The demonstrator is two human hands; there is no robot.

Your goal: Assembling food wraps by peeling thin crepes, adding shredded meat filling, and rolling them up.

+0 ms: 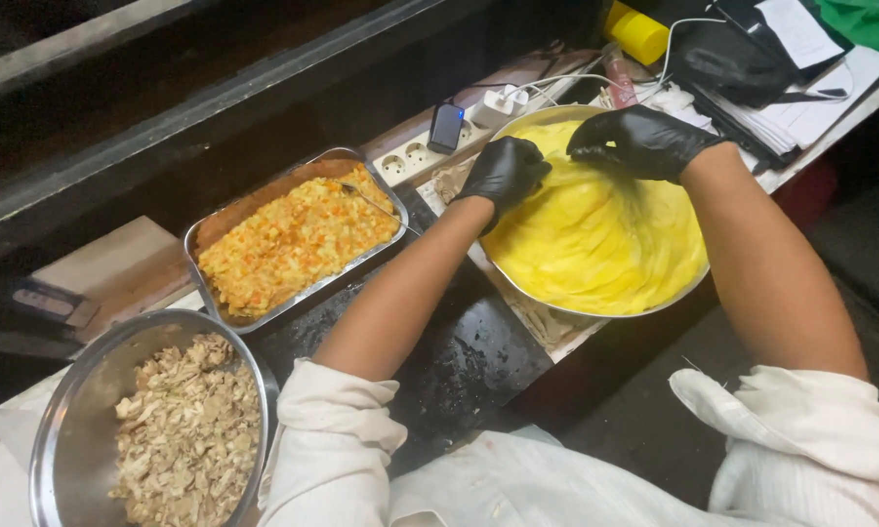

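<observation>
We look down on a dark, stained tabletop [459, 361] set against a black wall, crowded with cooking things. To the far right sits a round metal tray [547, 293] stacked with thin yellow sheets [595, 244] of dough or crepe. Our left hand [505, 173], in a black glove, rests on the near-left edge of the stack, its grip curled together and pinching the top sheet. Our right hand [639, 141], also gloved in black, lies on the far side of the stack with fingers bent down onto the same sheet; we cannot tell whether it pinches or only presses.

Left of the tray stands a rectangular metal pan [210, 229] of orange and yellow diced filling, with a spoon [376, 203] lying in it. Nearer, at the left, a steel bowl [68, 420] holds shredded pale meat. Beyond the tray lie a white power strip [410, 156], a charger and some papers [810, 107].
</observation>
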